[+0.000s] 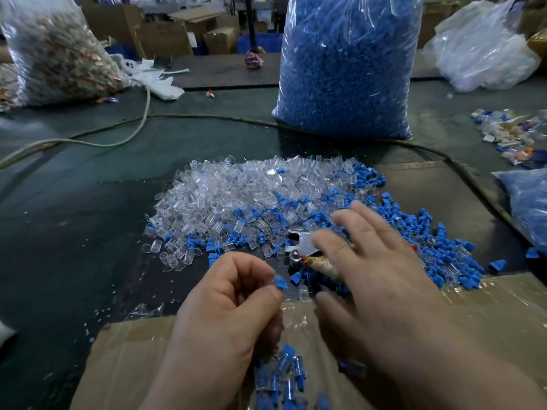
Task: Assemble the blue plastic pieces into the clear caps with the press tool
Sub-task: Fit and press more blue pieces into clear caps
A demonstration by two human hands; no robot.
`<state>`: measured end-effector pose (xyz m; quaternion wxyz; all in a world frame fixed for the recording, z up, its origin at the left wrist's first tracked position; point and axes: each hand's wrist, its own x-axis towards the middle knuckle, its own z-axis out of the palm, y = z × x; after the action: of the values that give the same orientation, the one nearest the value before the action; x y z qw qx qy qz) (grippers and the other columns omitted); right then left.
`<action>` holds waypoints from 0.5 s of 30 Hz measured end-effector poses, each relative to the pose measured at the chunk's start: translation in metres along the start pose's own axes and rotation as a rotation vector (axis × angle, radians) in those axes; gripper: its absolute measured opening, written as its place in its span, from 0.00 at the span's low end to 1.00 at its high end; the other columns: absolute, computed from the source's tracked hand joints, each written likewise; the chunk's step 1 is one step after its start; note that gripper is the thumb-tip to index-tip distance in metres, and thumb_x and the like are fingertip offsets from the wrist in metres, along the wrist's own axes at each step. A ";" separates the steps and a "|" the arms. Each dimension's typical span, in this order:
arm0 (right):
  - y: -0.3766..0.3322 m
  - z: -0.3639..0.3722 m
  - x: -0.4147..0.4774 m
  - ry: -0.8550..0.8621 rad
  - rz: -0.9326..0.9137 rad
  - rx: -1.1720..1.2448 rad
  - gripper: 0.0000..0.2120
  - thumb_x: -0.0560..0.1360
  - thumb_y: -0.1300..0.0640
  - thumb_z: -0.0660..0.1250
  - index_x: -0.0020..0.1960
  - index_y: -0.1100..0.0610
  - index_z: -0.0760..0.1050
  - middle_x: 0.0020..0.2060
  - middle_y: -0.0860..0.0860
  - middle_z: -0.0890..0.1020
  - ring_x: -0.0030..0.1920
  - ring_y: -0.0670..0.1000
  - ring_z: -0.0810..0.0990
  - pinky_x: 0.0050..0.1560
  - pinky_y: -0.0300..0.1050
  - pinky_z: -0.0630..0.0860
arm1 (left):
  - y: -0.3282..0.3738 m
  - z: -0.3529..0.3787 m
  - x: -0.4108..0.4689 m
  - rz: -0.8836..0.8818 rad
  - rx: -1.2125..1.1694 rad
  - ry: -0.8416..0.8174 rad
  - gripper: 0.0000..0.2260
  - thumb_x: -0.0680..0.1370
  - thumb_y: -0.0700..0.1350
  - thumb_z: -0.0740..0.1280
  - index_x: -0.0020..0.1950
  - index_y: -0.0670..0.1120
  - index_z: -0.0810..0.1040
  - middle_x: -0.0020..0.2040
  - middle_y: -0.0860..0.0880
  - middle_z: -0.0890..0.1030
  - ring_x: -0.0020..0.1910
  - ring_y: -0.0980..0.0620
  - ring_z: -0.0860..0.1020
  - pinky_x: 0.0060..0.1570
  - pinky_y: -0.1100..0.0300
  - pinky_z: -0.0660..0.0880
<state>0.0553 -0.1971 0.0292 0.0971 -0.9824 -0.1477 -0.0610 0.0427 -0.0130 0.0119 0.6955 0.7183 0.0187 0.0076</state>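
A heap of clear caps [236, 190] mixed with loose blue plastic pieces [435, 238] lies on the dark table. My left hand [228, 309] is curled, pinching one blue piece [280, 282] between thumb and forefinger. My right hand [373, 261] hovers blurred with spread, straight fingers over the metal press tool [299, 247], which lies among the parts; its wrapped handle shows under my fingers. Several assembled blue-and-clear pieces [284, 377] lie in the cardboard box [133, 350] below my hands.
A tall bag of blue pieces [349, 69] stands behind the heap. A bag of copper-coloured parts [56, 54] is at far left, clear bags [485, 51] at far right. A cable [142, 116] runs across the table. Mixed scraps [509, 134] lie right.
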 end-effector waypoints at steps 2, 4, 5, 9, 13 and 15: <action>0.016 0.003 0.005 -0.150 0.116 -0.090 0.41 0.73 0.30 0.54 0.75 0.40 0.34 0.78 0.46 0.41 0.76 0.50 0.33 0.75 0.52 0.37 | 0.002 -0.001 -0.001 -0.028 -0.009 -0.028 0.14 0.73 0.31 0.71 0.39 0.52 0.80 0.28 0.43 0.79 0.25 0.48 0.77 0.26 0.60 0.76; 0.025 0.005 0.008 -0.214 0.120 -0.131 0.41 0.71 0.26 0.47 0.76 0.41 0.35 0.78 0.45 0.44 0.77 0.49 0.37 0.75 0.52 0.36 | 0.002 -0.002 -0.002 -0.036 -0.009 -0.048 0.14 0.74 0.32 0.70 0.39 0.52 0.80 0.27 0.43 0.79 0.25 0.48 0.77 0.26 0.62 0.75; 0.026 0.005 0.009 -0.224 0.110 -0.134 0.40 0.70 0.26 0.44 0.77 0.41 0.38 0.78 0.43 0.48 0.78 0.49 0.41 0.76 0.53 0.37 | 0.002 -0.002 -0.002 -0.039 -0.007 -0.054 0.14 0.74 0.32 0.70 0.39 0.52 0.80 0.27 0.44 0.79 0.25 0.49 0.77 0.26 0.63 0.75; 0.029 0.002 0.009 -0.225 0.070 -0.146 0.40 0.66 0.26 0.39 0.75 0.38 0.45 0.73 0.38 0.60 0.73 0.48 0.54 0.75 0.51 0.46 | 0.001 -0.004 -0.001 -0.058 -0.030 -0.050 0.13 0.74 0.34 0.70 0.39 0.53 0.80 0.28 0.44 0.79 0.25 0.49 0.77 0.27 0.63 0.74; 0.034 -0.002 0.008 -0.240 0.052 -0.168 0.41 0.64 0.24 0.39 0.75 0.39 0.47 0.70 0.37 0.62 0.71 0.48 0.55 0.73 0.50 0.53 | -0.002 -0.006 0.001 -0.103 -0.086 -0.044 0.12 0.75 0.34 0.70 0.40 0.51 0.80 0.29 0.43 0.79 0.26 0.47 0.76 0.27 0.59 0.74; 0.032 -0.003 0.009 -0.251 0.039 -0.182 0.42 0.64 0.25 0.39 0.75 0.39 0.49 0.69 0.36 0.65 0.69 0.48 0.56 0.73 0.50 0.54 | -0.004 -0.007 0.001 -0.119 -0.086 -0.046 0.12 0.75 0.34 0.70 0.40 0.51 0.80 0.29 0.42 0.79 0.26 0.47 0.76 0.28 0.58 0.75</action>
<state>0.0737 -0.2254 0.0283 -0.0105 -0.9897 -0.1334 0.0510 0.0433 -0.0063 0.0084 0.7253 0.6852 0.0448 -0.0494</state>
